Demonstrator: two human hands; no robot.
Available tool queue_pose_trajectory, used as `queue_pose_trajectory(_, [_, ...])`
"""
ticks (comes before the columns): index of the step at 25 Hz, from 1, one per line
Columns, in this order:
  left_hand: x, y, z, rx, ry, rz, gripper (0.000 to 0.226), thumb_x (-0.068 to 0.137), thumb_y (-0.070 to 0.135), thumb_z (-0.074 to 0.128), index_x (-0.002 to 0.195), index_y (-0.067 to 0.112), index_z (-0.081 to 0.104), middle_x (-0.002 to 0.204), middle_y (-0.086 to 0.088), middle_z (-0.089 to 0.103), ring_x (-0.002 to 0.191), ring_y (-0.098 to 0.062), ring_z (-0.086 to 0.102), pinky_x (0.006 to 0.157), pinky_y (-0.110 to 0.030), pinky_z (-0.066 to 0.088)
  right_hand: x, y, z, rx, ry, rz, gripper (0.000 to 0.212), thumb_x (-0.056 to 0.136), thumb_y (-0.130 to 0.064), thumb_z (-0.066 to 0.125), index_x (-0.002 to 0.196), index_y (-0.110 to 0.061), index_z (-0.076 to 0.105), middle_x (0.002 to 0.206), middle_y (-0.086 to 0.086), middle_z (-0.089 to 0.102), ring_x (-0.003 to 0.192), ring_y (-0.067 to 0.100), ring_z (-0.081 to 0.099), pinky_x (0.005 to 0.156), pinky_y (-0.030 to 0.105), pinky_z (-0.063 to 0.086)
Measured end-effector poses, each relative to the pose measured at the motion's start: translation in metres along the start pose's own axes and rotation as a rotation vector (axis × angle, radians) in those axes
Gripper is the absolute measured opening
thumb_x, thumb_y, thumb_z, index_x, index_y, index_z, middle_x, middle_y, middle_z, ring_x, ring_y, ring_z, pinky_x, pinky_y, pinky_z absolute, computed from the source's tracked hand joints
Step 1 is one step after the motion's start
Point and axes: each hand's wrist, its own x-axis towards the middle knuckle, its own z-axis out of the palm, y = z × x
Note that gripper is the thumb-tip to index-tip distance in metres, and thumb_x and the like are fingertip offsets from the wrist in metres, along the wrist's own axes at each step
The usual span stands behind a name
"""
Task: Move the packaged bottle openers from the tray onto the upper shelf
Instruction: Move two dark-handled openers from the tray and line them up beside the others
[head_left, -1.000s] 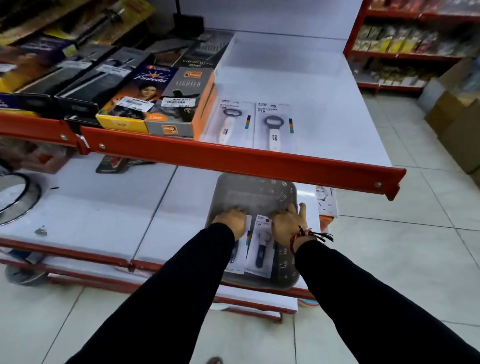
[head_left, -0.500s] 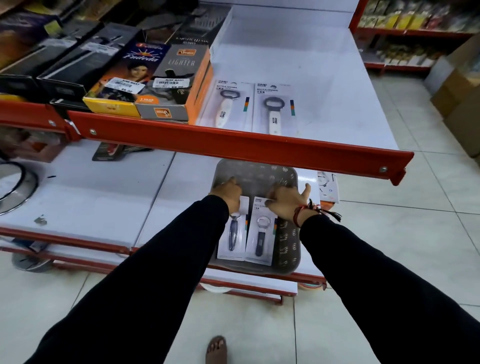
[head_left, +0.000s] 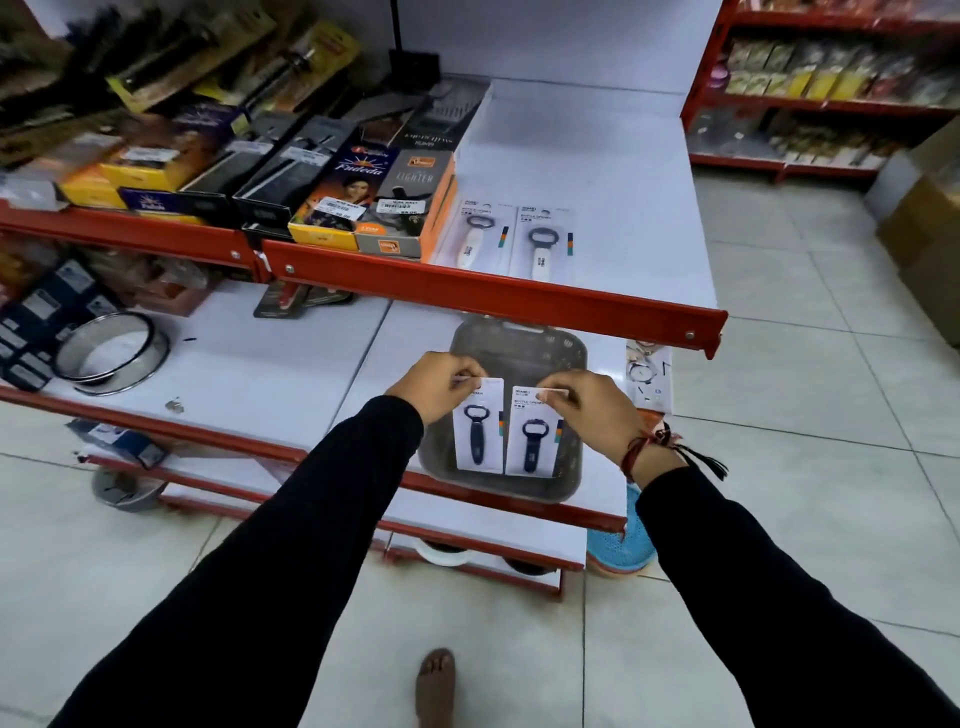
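Note:
A grey plastic tray (head_left: 519, 345) rests on the lower white shelf. My left hand (head_left: 434, 383) pinches the top edge of a carded dark-handled bottle opener (head_left: 477, 431), lifted above the tray. My right hand (head_left: 587, 405) pinches the top of a second carded dark-handled opener (head_left: 532, 441) beside it. Both cards hang upright, side by side. On the upper shelf (head_left: 597, 171), two carded white-handled openers (head_left: 475, 236) (head_left: 543, 244) lie flat behind the red front rail (head_left: 493, 291).
Boxed goods (head_left: 374, 202) fill the upper shelf's left part; its right part is bare white. A round metal sieve (head_left: 111, 353) and a carded item (head_left: 647, 374) lie on the lower shelf. Cardboard boxes (head_left: 930, 228) stand on the tiled floor at right.
Both hands have closed on the cards' top edges and raised the two dark openers out of the tray, from lying flat to hanging upright.

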Motion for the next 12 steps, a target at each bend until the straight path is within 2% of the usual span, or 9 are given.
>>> queue_pose_trajectory(3, [-0.036,0.022,-0.018,-0.025,0.079,0.048,0.019,0.098,0.017,0.057,0.108,0.011,0.071,0.110,-0.003,0.072,0.092,-0.008,0.060,0.087,-0.020,0.047,-0.036,-0.021,-0.023,-0.084,0.096,-0.132,0.025,0.099,-0.034,0.050,0.112,-0.024,0.068,0.113,0.000,0.068,0.096,0.022,0.065,0.080,0.038,0.055])
queue_pose_trajectory(6, [-0.061,0.049,-0.038,-0.038,0.107,0.087,0.019,0.098,0.019,0.056,0.110,0.013,0.070,0.108,0.001,0.071,0.092,-0.008,0.061,0.084,-0.017,0.042,-0.062,-0.039,-0.048,-0.054,0.153,-0.230,0.025,0.099,-0.031,0.050,0.114,-0.022,0.066,0.112,0.003,0.066,0.095,0.021,0.064,0.081,0.039,0.054])
queue_pose_trajectory(9, [-0.072,0.085,-0.064,-0.031,0.125,0.156,0.020,0.098,0.022,0.057,0.112,0.016,0.070,0.091,0.015,0.065,0.082,-0.003,0.060,0.080,-0.018,0.044,-0.081,-0.055,-0.087,-0.037,0.183,-0.282,0.021,0.099,-0.032,0.049,0.112,-0.025,0.064,0.106,0.000,0.065,0.091,0.018,0.062,0.080,0.040,0.053])
queue_pose_trajectory(12, [-0.067,0.123,-0.093,-0.037,0.162,0.267,0.022,0.097,0.022,0.059,0.114,0.014,0.070,0.098,0.012,0.068,0.080,0.000,0.061,0.077,-0.017,0.048,-0.086,-0.068,-0.136,-0.039,0.229,-0.283,0.022,0.099,-0.030,0.050,0.114,-0.022,0.064,0.109,0.001,0.067,0.090,0.014,0.057,0.079,0.030,0.046])
